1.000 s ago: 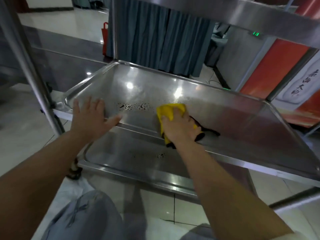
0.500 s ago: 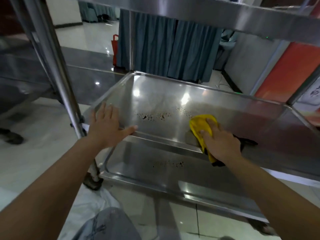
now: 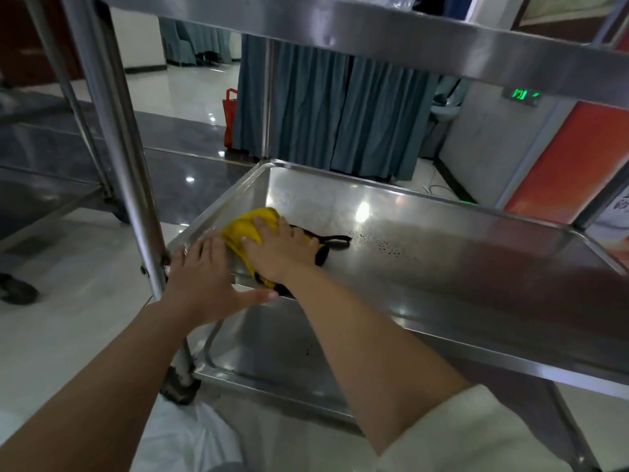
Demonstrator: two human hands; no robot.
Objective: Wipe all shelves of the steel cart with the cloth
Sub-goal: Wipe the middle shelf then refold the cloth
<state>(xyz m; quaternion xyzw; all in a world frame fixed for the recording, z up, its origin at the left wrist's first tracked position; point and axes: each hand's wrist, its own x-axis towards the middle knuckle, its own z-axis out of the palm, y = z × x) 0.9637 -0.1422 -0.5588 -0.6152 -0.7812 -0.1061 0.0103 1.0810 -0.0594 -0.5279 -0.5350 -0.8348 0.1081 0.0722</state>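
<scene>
From the head camera I look down at my two bare hands working on the middle shelf (image 3: 442,267) of the steel cart (image 3: 112,131). My right hand (image 3: 275,252) lies flat on the yellow cloth (image 3: 245,229), fingers spread and fairly straight, pressing it onto the shelf floor rather than clutching it. The cloth bulges out past my fingertips toward the far left corner of the shelf, and a dark trim or strap of the same cloth trails out to the right of that hand and also shows under my wrist at the near rim.

My left hand (image 3: 207,284) sits just left of the right one, nearly touching the cloth with its fingertips. It rests open on the near left corner rim of the shelf, fingers stretched forward over the edge, thumb pointing right along the front lip below my right wrist. It holds nothing. The upright post (image 3: 149,240) of the cart stands directly left of this hand.

To the right of my right hand, a scatter of dark specks or droplets (image 3: 384,245) lies on the shelf surface, near the cloth's dark strap. Below both forearms, the bottom shelf (image 3: 272,362) shows a few dark spots too. Above my hands runs the front edge of the top shelf (image 3: 340,32). Beyond the cart hang blue-grey curtains (image 3: 323,107).
</scene>
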